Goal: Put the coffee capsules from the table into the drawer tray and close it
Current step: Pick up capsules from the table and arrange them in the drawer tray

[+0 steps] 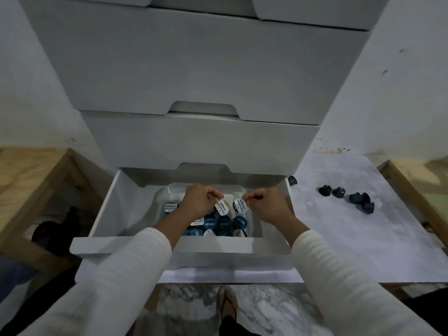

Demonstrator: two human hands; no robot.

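The white drawer [106, 204] stands pulled open below me. Inside it sits a clear tray [164, 194] holding several coffee capsules, some with dark blue lids [224, 223], some with white lids. My left hand [200, 202] pinches a white-lidded capsule [221, 206] over the tray. My right hand [269, 206] pinches another white-lidded capsule [240, 204] beside it. Several dark teal capsules [355, 198] lie loose on the white table top [351, 234] to the right, and one capsule [292, 180] rests by the drawer's right wall.
Closed white drawers [194, 69] stack above the open one. Wooden frames [36, 180] flank both sides. A sandalled foot [226, 304] stands on the marble floor below the drawer front. Dark objects sit low on the left.
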